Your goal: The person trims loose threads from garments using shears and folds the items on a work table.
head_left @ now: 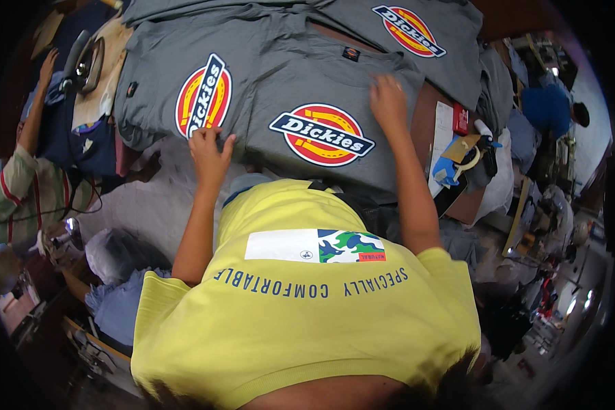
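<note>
Several grey T-shirts lie spread over the table before me, each with a red, yellow and dark blue printed badge. My left hand (210, 152) rests at the near edge of the left T-shirt (160, 85), just below its badge. Its fingers are slightly bent and the thumb stands apart from them. Over the right side of the middle T-shirt (287, 82), near its neckline, is my right hand (388, 102). Motion smears its fingers, so their grip is unclear. A third T-shirt (451, 75) lies farther back on the right.
On the right lie a roll of tape (468, 162), a blue-and-white wrapped item (445, 171), a red box (460, 118) and a white sheet (441, 130). At the left, a co-worker's arm (34, 113) reaches near an iron (91, 65). Another person (548, 113) is at the far right.
</note>
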A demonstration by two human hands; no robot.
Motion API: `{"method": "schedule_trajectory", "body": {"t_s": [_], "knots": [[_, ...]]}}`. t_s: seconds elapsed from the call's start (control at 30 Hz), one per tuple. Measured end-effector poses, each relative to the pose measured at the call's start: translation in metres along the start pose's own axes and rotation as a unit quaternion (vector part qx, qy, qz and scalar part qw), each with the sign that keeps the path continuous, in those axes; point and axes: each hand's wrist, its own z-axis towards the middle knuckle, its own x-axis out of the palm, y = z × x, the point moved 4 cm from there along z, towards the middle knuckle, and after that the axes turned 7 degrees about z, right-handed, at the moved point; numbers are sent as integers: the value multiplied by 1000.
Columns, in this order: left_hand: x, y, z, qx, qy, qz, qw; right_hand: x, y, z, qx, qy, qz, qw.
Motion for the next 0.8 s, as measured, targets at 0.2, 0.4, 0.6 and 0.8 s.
{"method": "schedule_trajectory", "body": {"t_s": [0.2, 0.4, 0.6, 0.8], "knots": [[-6, -26, -12, 44, 58, -94, 993, 82, 104, 142, -114, -18, 76, 990], [-2, -39, -17, 76, 110, -147, 980, 141, 120, 165, 5, 80, 42, 996], [-1, -47, -25, 132, 198, -171, 956, 91, 40, 140, 215, -34, 541, 812], [20, -64, -39, 250, 259, -165, 918, 78, -41, 78, 336, -45, 487, 805]]}}
